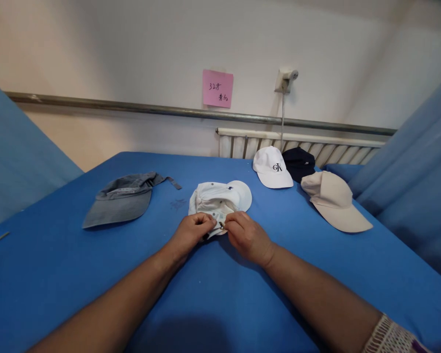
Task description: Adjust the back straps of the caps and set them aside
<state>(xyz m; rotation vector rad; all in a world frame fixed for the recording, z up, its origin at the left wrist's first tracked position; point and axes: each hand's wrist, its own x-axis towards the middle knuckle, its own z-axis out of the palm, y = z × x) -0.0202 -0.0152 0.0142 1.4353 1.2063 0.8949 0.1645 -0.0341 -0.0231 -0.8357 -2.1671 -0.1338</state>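
A pale, whitish baseball cap [215, 192] lies at the middle of the blue table, its brim pointing away to the right and its back opening toward me. At the cap's rear strap, a small metal buckle [221, 225] shows between my hands. My left hand [196, 228] is closed, thumb and fingers pinching the strap left of the buckle. My right hand [248, 236] is closed too, its fingertips pinching the strap at the buckle's right side. The fingers hide part of the strap.
On the blue table [95, 279], a grey cap [121, 201] with a loose strap lies at left. A white cap [274, 166], a dark navy cap [299, 163] and a beige cap [334, 198] are at right. Behind stand a radiator [238, 144] and a wall rail [150, 109].
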